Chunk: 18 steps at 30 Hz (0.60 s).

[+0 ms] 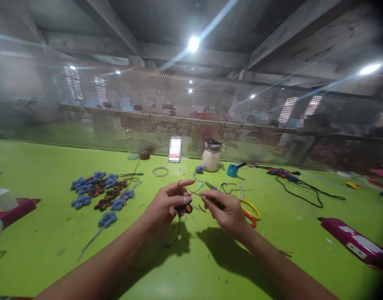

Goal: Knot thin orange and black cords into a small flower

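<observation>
My left hand (168, 204) pinches a small dark crochet flower (185, 208) with orange and blue patches, a dark yarn strand trailing down from it to the table. My right hand (224, 208) is closed on a thin crochet hook (200, 194) whose tip points at the flower. Both hands hover just above the green table (54, 250), close together near its middle. A string of finished blue and dark crochet flowers (100, 193) lies to the left of my left hand.
Scissors with yellow and red handles (250, 212) lie just behind my right hand. A white jar (210, 157), a blue cup (232, 170), a ring (160, 171), a dark cord (304, 191) and pink boxes (354, 241) (15, 210) lie around. A perforated screen (191, 112) borders the far edge.
</observation>
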Motion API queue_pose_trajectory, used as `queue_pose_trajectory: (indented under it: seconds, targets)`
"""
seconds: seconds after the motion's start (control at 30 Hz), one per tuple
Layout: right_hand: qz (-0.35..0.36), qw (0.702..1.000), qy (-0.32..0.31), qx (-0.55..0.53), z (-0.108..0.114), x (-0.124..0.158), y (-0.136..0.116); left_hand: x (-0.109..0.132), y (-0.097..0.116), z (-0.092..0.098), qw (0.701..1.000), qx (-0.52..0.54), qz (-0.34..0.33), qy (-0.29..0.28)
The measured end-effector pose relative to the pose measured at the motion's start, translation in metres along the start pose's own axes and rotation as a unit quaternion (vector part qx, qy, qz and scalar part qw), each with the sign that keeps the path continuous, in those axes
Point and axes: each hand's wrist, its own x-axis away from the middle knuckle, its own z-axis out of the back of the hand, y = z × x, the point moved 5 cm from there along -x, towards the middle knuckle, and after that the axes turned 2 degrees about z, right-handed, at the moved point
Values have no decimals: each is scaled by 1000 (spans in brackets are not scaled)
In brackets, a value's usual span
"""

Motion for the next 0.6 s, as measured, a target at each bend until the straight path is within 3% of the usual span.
queue_pose_trajectory:
  seconds: [0.2, 0.27, 0.37, 0.47, 0.6]
  targets:
    - [115, 991, -28, 61, 10, -5, -18, -1, 5, 3, 1000, 24, 0, -11]
    - [72, 996, -28, 40, 10, -4, -17, -2, 6, 4, 1000, 22, -3, -21]
    - [-47, 997, -35, -42, 5, -2, -6, -3, 4, 1, 999, 6, 14, -40]
    - [-145, 980, -38, -134, -4, 1, 5, -1, 2, -4, 998, -6, 30, -52]
    - [-208, 955, -44, -207, -12, 3, 13, 1, 3, -9, 996, -22, 24, -78]
